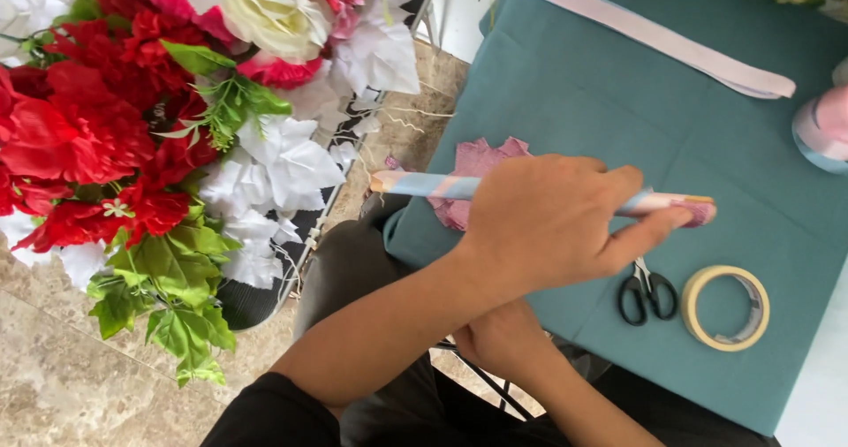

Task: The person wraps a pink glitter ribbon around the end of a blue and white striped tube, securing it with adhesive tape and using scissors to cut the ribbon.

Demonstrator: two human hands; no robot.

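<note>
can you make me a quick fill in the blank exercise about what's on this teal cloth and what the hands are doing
1. The left hand presses a rolled paper tube onto the ____ cloth.
2. The scissors lying beside the roll of tape have ____ handles.
3. The right hand lies ____ the left forearm.
4. The bouquet at the left holds white and ____ flowers.

Missing words: teal; black; under; red
</note>
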